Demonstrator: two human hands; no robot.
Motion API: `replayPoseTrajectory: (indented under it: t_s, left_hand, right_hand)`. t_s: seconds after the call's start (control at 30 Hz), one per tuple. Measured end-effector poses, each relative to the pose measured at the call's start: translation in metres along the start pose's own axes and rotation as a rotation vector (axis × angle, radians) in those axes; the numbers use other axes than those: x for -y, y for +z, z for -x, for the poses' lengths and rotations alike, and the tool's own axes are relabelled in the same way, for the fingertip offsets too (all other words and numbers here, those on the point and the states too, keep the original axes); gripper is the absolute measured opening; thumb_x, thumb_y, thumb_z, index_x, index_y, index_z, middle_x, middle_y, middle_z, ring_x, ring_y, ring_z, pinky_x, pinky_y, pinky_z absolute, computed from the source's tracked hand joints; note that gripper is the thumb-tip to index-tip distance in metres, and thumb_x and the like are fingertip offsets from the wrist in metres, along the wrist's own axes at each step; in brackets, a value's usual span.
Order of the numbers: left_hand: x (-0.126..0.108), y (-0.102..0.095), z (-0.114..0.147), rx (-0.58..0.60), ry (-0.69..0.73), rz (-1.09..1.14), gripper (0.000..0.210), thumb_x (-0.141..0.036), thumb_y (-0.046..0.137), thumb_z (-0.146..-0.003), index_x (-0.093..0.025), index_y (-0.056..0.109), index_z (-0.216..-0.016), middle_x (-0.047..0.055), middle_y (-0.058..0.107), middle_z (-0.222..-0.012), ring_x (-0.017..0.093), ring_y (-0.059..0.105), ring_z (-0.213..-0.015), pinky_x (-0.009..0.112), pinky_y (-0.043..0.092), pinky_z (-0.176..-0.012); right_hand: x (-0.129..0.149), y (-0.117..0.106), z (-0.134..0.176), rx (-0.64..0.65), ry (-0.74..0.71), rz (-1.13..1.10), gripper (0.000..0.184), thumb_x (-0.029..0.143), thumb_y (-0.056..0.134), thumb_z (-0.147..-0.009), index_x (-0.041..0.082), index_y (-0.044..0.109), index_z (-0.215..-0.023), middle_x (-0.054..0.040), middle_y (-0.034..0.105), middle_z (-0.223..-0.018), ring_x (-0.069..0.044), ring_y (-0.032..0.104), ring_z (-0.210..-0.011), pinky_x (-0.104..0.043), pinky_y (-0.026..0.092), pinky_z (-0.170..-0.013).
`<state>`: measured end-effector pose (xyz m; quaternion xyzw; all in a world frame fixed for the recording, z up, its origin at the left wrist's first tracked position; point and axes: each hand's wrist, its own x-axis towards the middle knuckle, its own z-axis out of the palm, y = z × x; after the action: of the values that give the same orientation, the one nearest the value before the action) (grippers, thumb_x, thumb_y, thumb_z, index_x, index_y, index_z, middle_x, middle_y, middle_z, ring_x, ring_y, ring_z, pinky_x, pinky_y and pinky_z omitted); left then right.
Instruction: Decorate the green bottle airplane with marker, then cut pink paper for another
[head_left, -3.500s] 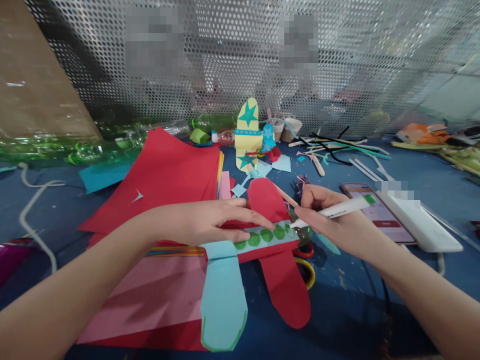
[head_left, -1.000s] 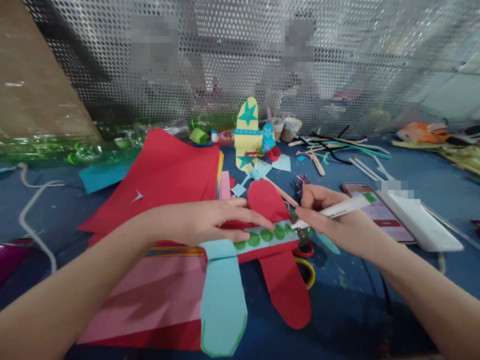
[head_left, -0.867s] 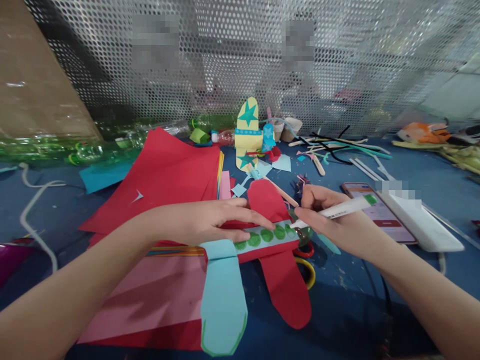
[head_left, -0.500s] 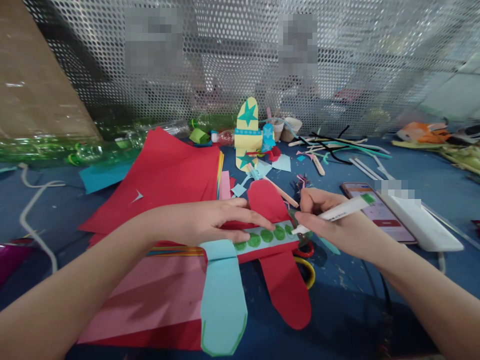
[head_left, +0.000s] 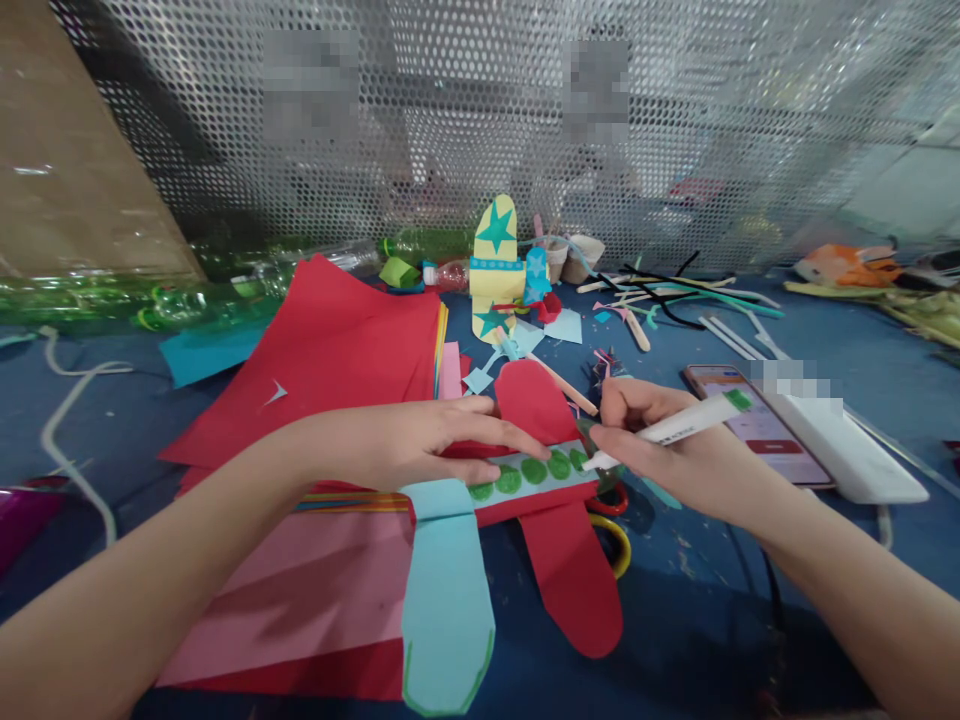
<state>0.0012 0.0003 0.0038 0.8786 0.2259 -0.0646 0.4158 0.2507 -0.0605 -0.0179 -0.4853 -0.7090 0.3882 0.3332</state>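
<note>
A white marker pen [head_left: 686, 420] with a green end is gripped in my right hand [head_left: 660, 430]. Its tip touches the rightmost green dot on a light blue paper strip [head_left: 534, 488]. Several green dots run along this strip, which lies on a red paper airplane body with red wings [head_left: 574, 580]. My left hand [head_left: 435, 440] rests flat with fingers stretched over the strip's left part, holding nothing. Below it, a light blue paper piece [head_left: 448, 600] with a green line along its rounded end joins the body. Scissors with a yellow handle [head_left: 616, 545] lie partly hidden under the airplane.
Red paper sheets [head_left: 337, 350] are stacked at left. Behind stands a yellow paper airplane [head_left: 495, 285] with teal stars. A phone [head_left: 757, 425] and a white power bank [head_left: 844, 440] lie at right. Sticks and pipe cleaners [head_left: 667, 290] are strewn near the perforated metal panel [head_left: 480, 110].
The rightmost dot is now more filled with green. The marker has shifted and turned slightly in my right hand. My left hand stays in place.
</note>
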Motion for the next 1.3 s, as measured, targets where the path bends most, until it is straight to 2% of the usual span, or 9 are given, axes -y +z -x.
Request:
replayPoseTrajectory:
  t_s: [0.47, 1.3]
  left_hand:
    - [-0.0002, -0.0002, 0.0003, 0.007, -0.023, -0.002, 0.035, -0.038, 0.045, -0.101, -0.041, 0.049, -0.136, 0.000, 0.053, -0.112, 0.013, 0.055, -0.090, 0.022, 0.041, -0.085]
    - [0.0005, 0.0001, 0.0004, 0.004, -0.018, -0.006, 0.036, -0.038, 0.045, -0.102, -0.039, 0.048, -0.138, 0.001, 0.052, -0.109, 0.014, 0.054, -0.088, 0.022, 0.040, -0.084]
  right_hand:
    - [0.0006, -0.0007, 0.0001, 0.015, -0.015, 0.010, 0.026, 0.018, 0.055, -0.080, 0.022, 0.040, -0.060, 0.0080, 0.038, -0.053, -0.008, 0.029, -0.047, -0.024, 0.019, -0.044]
    - [0.0020, -0.0023, 0.0013, 0.017, -0.010, 0.041, 0.026, 0.018, 0.054, -0.078, 0.023, 0.039, -0.059, 0.0072, 0.038, -0.052, -0.009, 0.029, -0.048, -0.025, 0.019, -0.044]
